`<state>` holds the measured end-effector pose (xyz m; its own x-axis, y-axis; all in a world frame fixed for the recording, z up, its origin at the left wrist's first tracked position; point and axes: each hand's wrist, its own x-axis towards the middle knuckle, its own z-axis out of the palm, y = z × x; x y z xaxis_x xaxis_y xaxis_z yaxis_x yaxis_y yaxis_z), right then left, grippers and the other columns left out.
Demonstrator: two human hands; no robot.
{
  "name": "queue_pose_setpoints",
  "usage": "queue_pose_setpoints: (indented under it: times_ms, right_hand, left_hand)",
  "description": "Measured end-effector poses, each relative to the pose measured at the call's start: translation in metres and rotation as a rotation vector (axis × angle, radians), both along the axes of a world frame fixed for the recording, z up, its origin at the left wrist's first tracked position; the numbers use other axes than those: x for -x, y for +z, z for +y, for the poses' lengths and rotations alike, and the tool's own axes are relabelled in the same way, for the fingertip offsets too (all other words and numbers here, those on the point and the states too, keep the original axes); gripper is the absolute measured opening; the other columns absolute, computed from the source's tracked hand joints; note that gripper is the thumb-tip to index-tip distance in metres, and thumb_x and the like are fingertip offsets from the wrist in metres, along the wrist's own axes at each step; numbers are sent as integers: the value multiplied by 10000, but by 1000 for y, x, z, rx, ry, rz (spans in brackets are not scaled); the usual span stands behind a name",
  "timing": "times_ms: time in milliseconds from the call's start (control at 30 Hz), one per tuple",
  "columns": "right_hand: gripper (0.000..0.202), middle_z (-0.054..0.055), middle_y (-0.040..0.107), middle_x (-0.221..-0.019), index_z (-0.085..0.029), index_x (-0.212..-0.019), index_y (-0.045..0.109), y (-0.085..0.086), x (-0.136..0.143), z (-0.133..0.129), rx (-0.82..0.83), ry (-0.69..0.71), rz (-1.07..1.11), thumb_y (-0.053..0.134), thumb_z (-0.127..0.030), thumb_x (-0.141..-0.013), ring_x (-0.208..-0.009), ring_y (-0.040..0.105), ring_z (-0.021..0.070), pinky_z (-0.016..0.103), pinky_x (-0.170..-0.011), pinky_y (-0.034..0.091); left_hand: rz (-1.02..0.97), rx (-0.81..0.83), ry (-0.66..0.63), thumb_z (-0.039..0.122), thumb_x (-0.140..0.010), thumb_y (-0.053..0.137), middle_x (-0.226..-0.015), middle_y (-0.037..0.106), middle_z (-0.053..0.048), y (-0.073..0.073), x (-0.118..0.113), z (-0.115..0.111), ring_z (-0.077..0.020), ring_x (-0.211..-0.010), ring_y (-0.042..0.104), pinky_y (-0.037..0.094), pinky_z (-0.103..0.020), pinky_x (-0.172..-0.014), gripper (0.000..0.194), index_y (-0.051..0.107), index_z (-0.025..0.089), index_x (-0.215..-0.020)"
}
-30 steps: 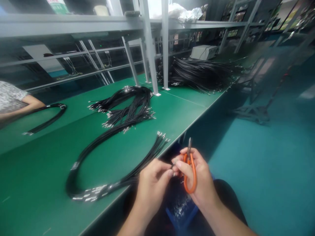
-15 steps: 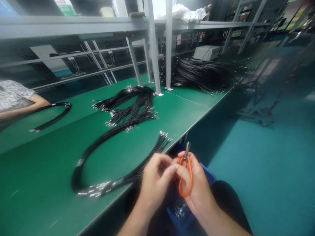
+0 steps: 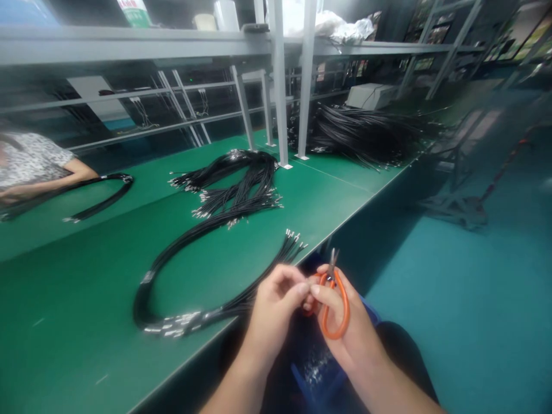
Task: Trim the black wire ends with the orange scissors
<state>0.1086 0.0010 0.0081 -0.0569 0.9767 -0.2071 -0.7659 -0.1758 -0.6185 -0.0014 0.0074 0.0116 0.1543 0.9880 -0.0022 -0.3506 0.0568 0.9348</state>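
Observation:
My right hand point(image 3: 356, 325) is wrapped round orange-handled scissors point(image 3: 345, 310), whose short blades point up and away and stand slightly apart. My left hand point(image 3: 273, 305) is closed in a pinch, its fingertips meeting those of the right hand. Whatever is pinched there is too small and hidden to make out. Beside the left hand, a curved bundle of black cables point(image 3: 144, 302) with pale tips lies on the green table point(image 3: 86, 310). The bundle runs behind that hand, and white labels or ties wrap it near the table's edge.
Below my hands sits a blue bin point(image 3: 302, 382) with small pale scraps. More black cables point(image 3: 235, 184) lie farther back, and a large heap point(image 3: 357, 135) is beyond the shelf posts point(image 3: 279, 86). At left, another person's arm point(image 3: 81, 171) rests by a cable bundle point(image 3: 103, 201).
The whole view has shifted a little, so things appear farther right. Both hands stay together, and the scissor blades look slightly more apart. The other person's arm shows more.

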Motion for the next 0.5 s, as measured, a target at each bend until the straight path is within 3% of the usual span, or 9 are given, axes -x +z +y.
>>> queue_pose_setpoints:
  times_ms: [367, 500]
  right_hand:
    - [235, -41, 601, -685, -214, -867, 527, 0, 2, 1, 15, -23, 26, 621, -62, -714, -584, 566, 102, 209, -582, 458]
    - [225, -42, 595, -691, -217, -857, 522, 0, 1, 1, 27, -20, 46, 620, -67, -720, -586, 568, 110, 224, -584, 463]
  left_hand:
    - [124, -57, 68, 234, -833, 587, -759, 545, 1, -1, 3, -1, -110, -628, 528, 463, -243, -612, 113, 543, 162, -758]
    - [452, -182, 208, 218, -870, 520, -877, 592, -36, -1, 6, -5, -143, -732, 571, 479, -266, -696, 98, 602, 186, -912]
